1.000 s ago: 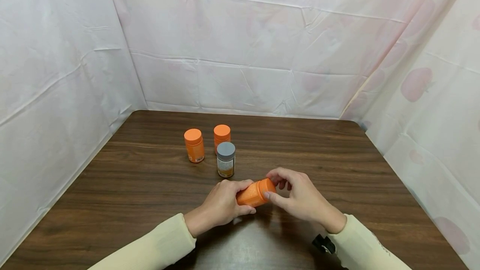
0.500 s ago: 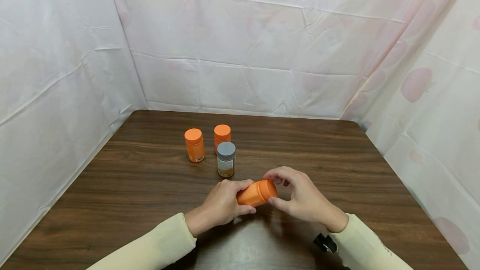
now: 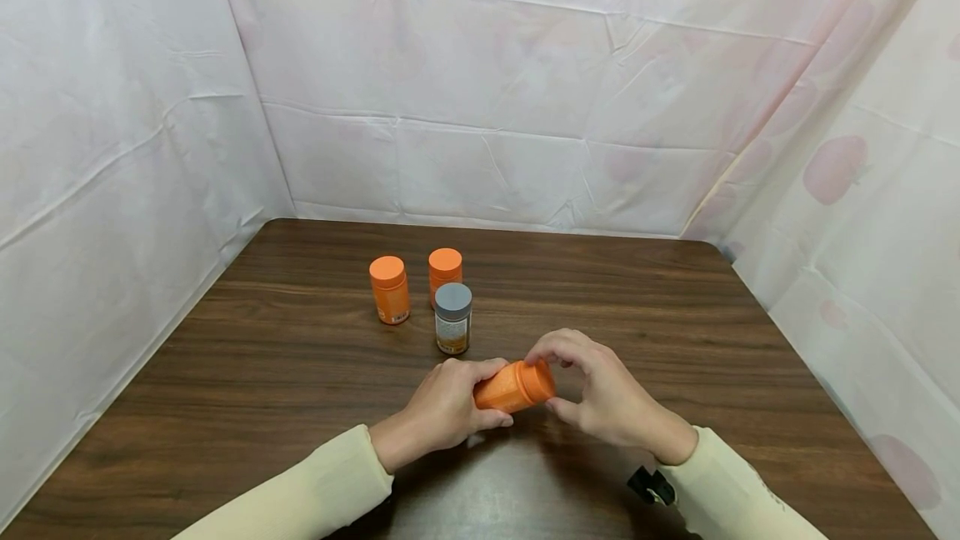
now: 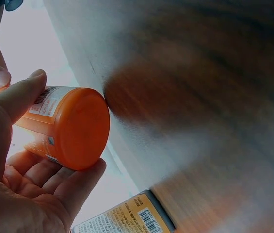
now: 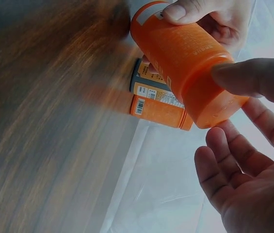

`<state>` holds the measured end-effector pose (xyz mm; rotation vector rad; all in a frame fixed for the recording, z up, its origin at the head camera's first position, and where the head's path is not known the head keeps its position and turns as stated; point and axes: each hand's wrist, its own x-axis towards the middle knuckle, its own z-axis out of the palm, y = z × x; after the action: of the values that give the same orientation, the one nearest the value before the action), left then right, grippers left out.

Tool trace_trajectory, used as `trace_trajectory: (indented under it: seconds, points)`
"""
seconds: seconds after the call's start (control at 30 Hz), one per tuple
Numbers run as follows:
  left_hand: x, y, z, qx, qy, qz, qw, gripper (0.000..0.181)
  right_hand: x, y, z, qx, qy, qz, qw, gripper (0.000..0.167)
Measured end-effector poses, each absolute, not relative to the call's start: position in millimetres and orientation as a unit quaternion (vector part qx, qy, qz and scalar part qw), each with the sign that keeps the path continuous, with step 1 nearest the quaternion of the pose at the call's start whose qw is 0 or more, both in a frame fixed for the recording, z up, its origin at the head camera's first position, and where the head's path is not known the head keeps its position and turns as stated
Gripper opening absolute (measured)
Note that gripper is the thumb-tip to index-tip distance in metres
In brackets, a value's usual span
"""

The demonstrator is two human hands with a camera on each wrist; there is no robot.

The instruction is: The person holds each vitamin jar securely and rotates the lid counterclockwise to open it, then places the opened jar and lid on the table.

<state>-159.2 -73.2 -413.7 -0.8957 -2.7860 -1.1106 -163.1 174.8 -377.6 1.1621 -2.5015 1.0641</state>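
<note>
Tilted on its side in the head view, an orange plastic bottle (image 3: 501, 391) has its cap (image 3: 537, 382) pointing right. My left hand (image 3: 448, 405) grips the bottle's body, thumb on the near side and fingers on the far side. The left wrist view shows the bottle's round base (image 4: 84, 128) and a barcode label between thumb and fingers. My right hand (image 3: 600, 390) has its thumb and fingertips on the cap, pinching it from opposite sides. In the right wrist view the thumb (image 5: 250, 77) lies across the orange cap (image 5: 219, 104), and the other fingers are curled beneath it.
Beyond the hands, a grey-capped bottle (image 3: 453, 319) stands upright on the dark wooden table (image 3: 300, 373). Two upright orange bottles are behind it: one (image 3: 390, 292) to the left, another (image 3: 446, 267) partly hidden. White sheets (image 3: 480, 90) surround the table.
The fingers of my right hand have shifted around the cap, index finger up over its top and thumb lower. My left hand and the bottle have stayed nearly in place.
</note>
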Motion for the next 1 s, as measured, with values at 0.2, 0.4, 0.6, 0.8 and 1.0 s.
trace_trajectory:
  seconds: [0.2, 0.4, 0.6, 0.8, 1.0]
  points:
    - [-159.1, -73.1, -413.7, -0.286, -0.891, -0.353, 0.009, 0.046, -162.9, 174.7, -377.1, 0.389, -0.844, 0.358, 0.089, 0.060]
    - [-159.5, -72.9, -413.7, -0.285, -0.890, -0.356, 0.006, 0.044, -162.0, 173.6, -377.8, 0.340, -0.864, 0.356, 0.104, 0.045]
    - [-158.9, -73.0, -413.0, -0.282, -0.891, -0.355, 0.005, 0.046, -160.6, 173.1, -377.3, 0.281, -0.889, 0.352, 0.087, 0.034]
    - [-158.5, -72.6, -412.0, -0.279, -0.892, -0.354, 0.005, 0.047, -161.5, 173.0, -376.0, 0.258, -0.897, 0.356, 0.050, 0.030]
    - [-158.2, -72.6, -412.1, -0.278, -0.892, -0.356, 0.004, 0.047, -161.8, 173.0, -375.8, 0.251, -0.903, 0.348, 0.031, 0.030]
